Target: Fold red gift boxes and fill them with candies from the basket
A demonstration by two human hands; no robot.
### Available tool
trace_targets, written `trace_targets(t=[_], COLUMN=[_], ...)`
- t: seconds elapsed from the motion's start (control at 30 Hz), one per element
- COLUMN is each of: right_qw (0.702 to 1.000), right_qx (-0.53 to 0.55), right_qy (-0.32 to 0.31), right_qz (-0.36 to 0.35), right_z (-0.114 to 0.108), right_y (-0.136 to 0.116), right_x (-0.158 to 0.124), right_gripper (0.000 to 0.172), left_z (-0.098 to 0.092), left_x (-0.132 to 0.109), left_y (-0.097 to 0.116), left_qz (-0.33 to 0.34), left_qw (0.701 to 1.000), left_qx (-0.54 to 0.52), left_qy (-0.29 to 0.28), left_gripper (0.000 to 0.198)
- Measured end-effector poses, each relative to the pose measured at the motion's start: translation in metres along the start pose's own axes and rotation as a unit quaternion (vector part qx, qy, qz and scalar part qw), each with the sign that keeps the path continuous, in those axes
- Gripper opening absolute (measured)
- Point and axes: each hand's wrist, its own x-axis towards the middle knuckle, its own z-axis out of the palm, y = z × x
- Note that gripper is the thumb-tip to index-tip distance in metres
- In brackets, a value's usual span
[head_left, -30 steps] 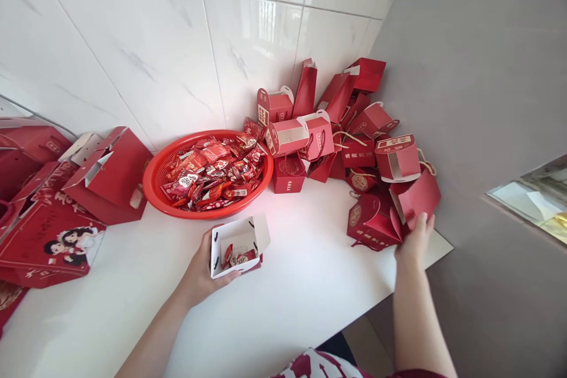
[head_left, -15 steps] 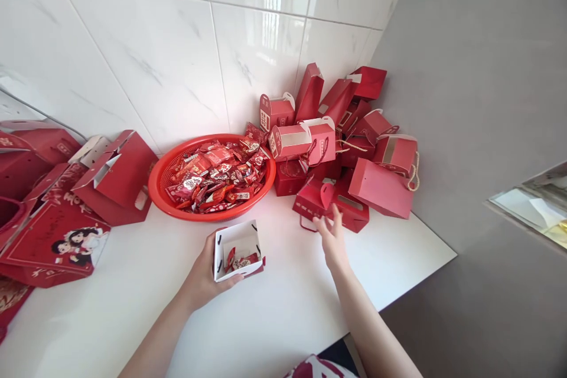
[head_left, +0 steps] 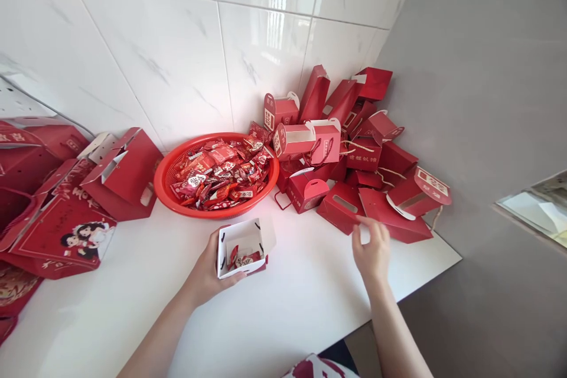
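My left hand [head_left: 208, 269] is wrapped round a small gift box [head_left: 222, 253], white inside, with its open top facing me. A few red candy wrappers [head_left: 245, 260] lie at the bottom of it, and a pale flap stands out on its right side. My right hand [head_left: 372, 254] is at the front of a heap of red gift boxes, its fingers curved and apart with nothing visible between them. Its fingertips are close to a red box with a slot [head_left: 340, 208]; whether they touch it I cannot tell.
A red plastic basket [head_left: 160, 192] full of wrapped candies stands against the tiled wall. More red gift boxes [head_left: 124, 183] stand on the left, one showing a cartoon couple. On the right a grey panel [head_left: 465, 130] bounds the white table [head_left: 301, 283].
My right hand has moved right and slightly toward me along the heap. Boxes at its right side have slid and tipped toward the table's right edge. My left hand keeps its hold.
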Motion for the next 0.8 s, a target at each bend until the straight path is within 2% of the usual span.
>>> trace_targets(t=[0.07, 0.13, 0.27, 0.33, 0.47, 0.6, 0.7, 0.8], right_qw=[0.994, 0.982, 0.969, 0.969, 0.978, 0.972, 0.967, 0.967], right_qx=[-0.102, -0.181, -0.24, -0.236, -0.147, -0.031, 0.045, 0.054], right_qy=[0.034, 0.037, 0.047, 0.074, 0.144, 0.207, 0.226, 0.225], right_qz=[-0.021, -0.025, -0.019, -0.021, -0.013, 0.103, 0.109, 0.104], right_z=[-0.011, -0.018, -0.021, -0.02, -0.023, -0.035, -0.038, -0.033], right_y=[0.012, 0.023, 0.055, 0.078, 0.111, 0.1, 0.08, 0.066], right_x=[0.006, 0.012, 0.025, 0.034, 0.054, 0.07, 0.08, 0.091], right_gripper=[0.048, 0.064, 0.082, 0.077, 0.054, 0.058, 0.053, 0.046], left_z=[0.0, 0.0, 0.0, 0.0, 0.0, 0.0, -0.001, -0.001], left_x=[0.0, 0.0, 0.0, 0.0, -0.001, 0.0, 0.0, 0.0], left_y=[0.0, 0.0, 0.0, 0.0, -0.001, -0.003, -0.005, -0.006], left_qz=[0.0, 0.0, 0.004, 0.003, 0.006, 0.01, 0.004, -0.001], left_qw=[1.0, 1.0, 1.0, 1.0, 1.0, 1.0, 1.0, 1.0], left_qx=[0.006, 0.009, 0.001, -0.002, -0.011, 0.003, 0.002, -0.001], left_qy=[0.0, -0.003, -0.011, -0.015, -0.02, -0.016, -0.016, -0.018], left_gripper=[0.083, 0.084, 0.083, 0.082, 0.082, 0.083, 0.084, 0.084])
